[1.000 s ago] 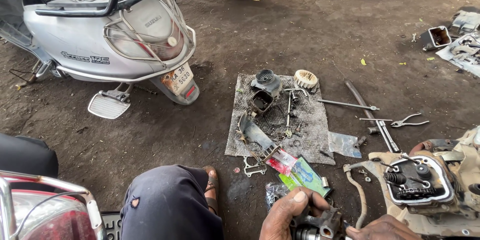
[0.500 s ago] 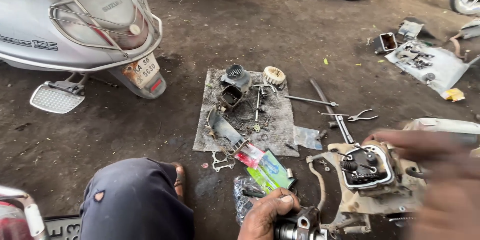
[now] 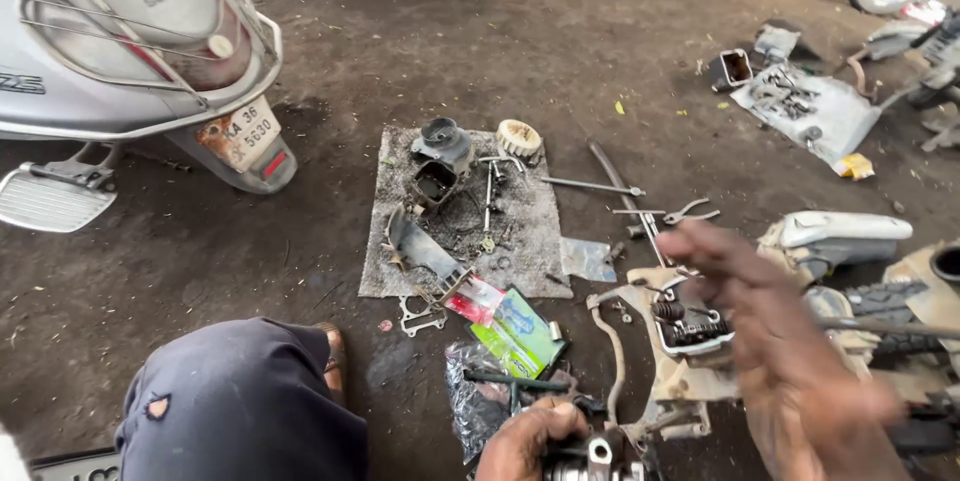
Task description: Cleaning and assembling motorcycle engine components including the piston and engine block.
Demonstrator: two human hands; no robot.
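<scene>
— What is the left hand (image 3: pixel 530 436) on?

— A small metal engine part (image 3: pixel 590 459) at the bottom edge of the view, on the dirt ground (image 3: pixel 560 31). The fingers are curled shut around it. That grip looks the same as half a second ago; the part has not left its spot.

— And the right hand (image 3: pixel 790 351)?

— That is the change. A second ago it sat low beside the part; now it is lifted and stretched out over the cylinder head (image 3: pixel 690 326) on the pale engine casing (image 3: pixel 680 381). It is blurred, fingers spread loosely, holding nothing that I can make out. So I judge the part rests with one hand while the other goes toward the engine.

— Any containers?

— Nothing deep. A grey mat (image 3: pixel 395 271) lies mid-ground and carries a carburettor body (image 3: pixel 437 156) near its far edge, a pale ribbed ring (image 3: pixel 519 139) at its far right corner, and small springs and rods in the middle. A green packet (image 3: pixel 520 331) overlaps its near right corner. Beside the left hand a clear plastic bag (image 3: pixel 470 396) lies crumpled; what is inside I cannot tell.

— Further out?

— A grey scooter (image 3: pixel 130 51) at the left, and pliers (image 3: pixel 690 211) right of the mat.
</scene>
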